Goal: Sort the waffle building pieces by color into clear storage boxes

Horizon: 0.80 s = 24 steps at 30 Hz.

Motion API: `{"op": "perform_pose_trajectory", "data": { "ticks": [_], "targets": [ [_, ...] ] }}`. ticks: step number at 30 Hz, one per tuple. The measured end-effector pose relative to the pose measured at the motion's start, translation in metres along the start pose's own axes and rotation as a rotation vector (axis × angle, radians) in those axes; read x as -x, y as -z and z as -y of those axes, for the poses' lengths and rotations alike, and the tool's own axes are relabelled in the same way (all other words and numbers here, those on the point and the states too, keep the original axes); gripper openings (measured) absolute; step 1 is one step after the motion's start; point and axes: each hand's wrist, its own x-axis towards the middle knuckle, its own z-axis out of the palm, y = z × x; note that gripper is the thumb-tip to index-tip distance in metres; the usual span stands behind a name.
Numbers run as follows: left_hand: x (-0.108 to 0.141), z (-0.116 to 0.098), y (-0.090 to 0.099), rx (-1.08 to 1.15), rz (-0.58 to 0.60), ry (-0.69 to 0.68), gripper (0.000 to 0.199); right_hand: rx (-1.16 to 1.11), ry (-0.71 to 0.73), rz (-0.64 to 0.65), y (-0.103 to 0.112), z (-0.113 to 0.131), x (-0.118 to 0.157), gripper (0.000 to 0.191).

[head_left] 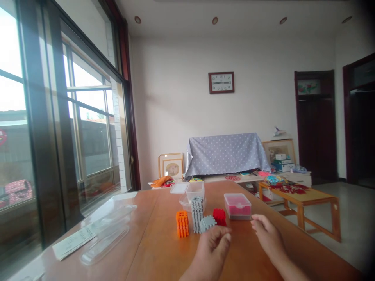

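My left hand (213,246) is closed, thumb against curled fingers, just in front of the stacks; anything between the fingertips is too small to make out. Right behind it are a low stack of light grey interlocking plastic pieces (208,224) and a red stack (219,217), both partly hidden. Farther left stand a tall grey stack (197,214) and an orange stack (182,224). My right hand (268,236) has its fingers drawn together at the near right corner of a clear lidded box (238,206) with pink contents. Whether they touch the box I cannot tell.
Behind the stacks sit clear open containers (195,189) and a lid (179,188). On the table's left lie long clear plastic lids (105,245) and a paper with writing (74,241). A low wooden table (318,198) stands beyond the right edge, and a window (88,117) is at left.
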Motion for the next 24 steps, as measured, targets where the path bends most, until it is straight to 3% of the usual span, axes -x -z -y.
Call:
{"op": "perform_pose_trajectory", "data": {
  "ticks": [5, 11, 14, 18, 24],
  "targets": [
    [0.018, -0.005, 0.073, -0.043, -0.208, -0.075, 0.039, -0.056, 0.018, 0.134, -0.018, 0.029, 0.006, 0.043],
    [0.023, 0.032, 0.132, -0.002, -0.522, 0.007, 0.044, -0.057, 0.112, 0.249, -0.071, 0.069, 0.0, 0.037],
    [0.022, 0.054, 0.146, 0.089, -0.636, 0.143, 0.054, -0.032, 0.155, 0.298, -0.101, 0.079, -0.011, 0.037],
    [0.02, 0.071, 0.154, 0.266, -0.685, 0.314, 0.061, 0.036, 0.219, 0.389, -0.136, 0.086, -0.03, 0.039],
    [0.015, 0.076, 0.151, 0.374, -0.75, 0.381, 0.052, 0.184, 0.329, 0.594, -0.17, 0.098, -0.059, 0.049]
  ]
}}
